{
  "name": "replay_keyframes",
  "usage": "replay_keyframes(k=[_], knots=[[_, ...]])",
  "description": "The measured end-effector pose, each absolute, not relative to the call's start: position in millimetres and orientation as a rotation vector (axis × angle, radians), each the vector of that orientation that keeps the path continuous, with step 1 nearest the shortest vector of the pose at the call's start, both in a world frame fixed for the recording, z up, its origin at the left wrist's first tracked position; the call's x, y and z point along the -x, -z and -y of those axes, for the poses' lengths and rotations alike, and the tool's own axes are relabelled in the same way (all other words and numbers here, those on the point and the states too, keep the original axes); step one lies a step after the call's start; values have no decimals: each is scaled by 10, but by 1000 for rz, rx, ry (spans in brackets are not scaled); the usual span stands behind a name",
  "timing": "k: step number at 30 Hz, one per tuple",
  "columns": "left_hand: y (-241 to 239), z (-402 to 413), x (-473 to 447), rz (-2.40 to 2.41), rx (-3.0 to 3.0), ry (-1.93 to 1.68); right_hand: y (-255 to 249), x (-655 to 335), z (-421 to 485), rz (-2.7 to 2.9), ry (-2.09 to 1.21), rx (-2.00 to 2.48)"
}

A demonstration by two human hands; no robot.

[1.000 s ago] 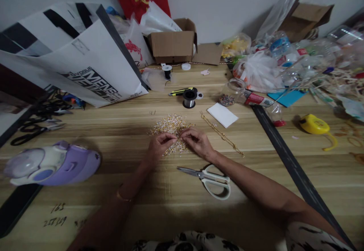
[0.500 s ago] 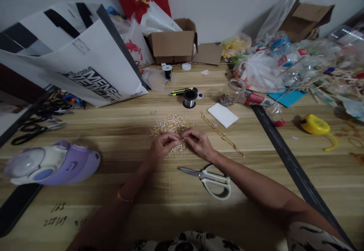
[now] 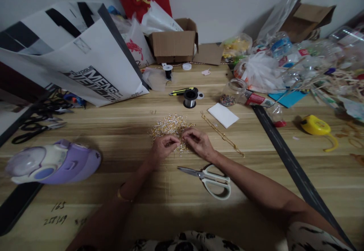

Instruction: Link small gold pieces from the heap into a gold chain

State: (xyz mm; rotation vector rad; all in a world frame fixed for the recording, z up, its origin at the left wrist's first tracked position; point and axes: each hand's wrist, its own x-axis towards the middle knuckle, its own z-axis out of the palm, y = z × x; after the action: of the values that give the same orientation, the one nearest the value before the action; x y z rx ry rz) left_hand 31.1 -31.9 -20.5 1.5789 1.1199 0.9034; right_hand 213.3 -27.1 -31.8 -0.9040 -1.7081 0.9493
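A heap of small gold and silver metal pieces (image 3: 169, 125) lies on the wooden table. Over its near left edge, my left hand (image 3: 163, 146) has thumb and fingers pinched together. My right hand (image 3: 199, 143) pinches in the same way at the heap's right side, fingertips facing the left hand's across a small gap. Whatever the fingertips hold is too small to make out. A gold chain (image 3: 223, 135) stretches along the table right of my right hand. White-handled scissors (image 3: 210, 179) rest below my right wrist, blades pointing left.
Behind the heap sit a wire spool (image 3: 190, 98), a yellow utility knife (image 3: 180, 91) and a white pad (image 3: 223, 115). A jar of beads (image 3: 231, 91) stands farther right, near a yellow tape measure (image 3: 315, 125). At left are a purple device (image 3: 68, 163), a large paper bag (image 3: 105, 65) and black scissors (image 3: 36, 129).
My left hand has shifted very slightly right and down, its fingertips still pinched. The right hand stays almost in place. Heap, chain and scissors look the same.
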Motion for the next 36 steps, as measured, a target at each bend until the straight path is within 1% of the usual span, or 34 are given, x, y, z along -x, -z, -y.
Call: replay_keyframes(k=[10,21,29,36], knots=[[91,337,-329,-1108,-1472,-899,305,-2129,266,1870,-871,769],[110,312,-327,-1091,-1183,-905,259,-2142,288,1878,-848,798],[207,293,-297,-1060,-1131,-961,278,-2152,298,1825,-858,840],[201,293,-297,-1063,-1124,-963,275,-2143,298,1780,-864,850]])
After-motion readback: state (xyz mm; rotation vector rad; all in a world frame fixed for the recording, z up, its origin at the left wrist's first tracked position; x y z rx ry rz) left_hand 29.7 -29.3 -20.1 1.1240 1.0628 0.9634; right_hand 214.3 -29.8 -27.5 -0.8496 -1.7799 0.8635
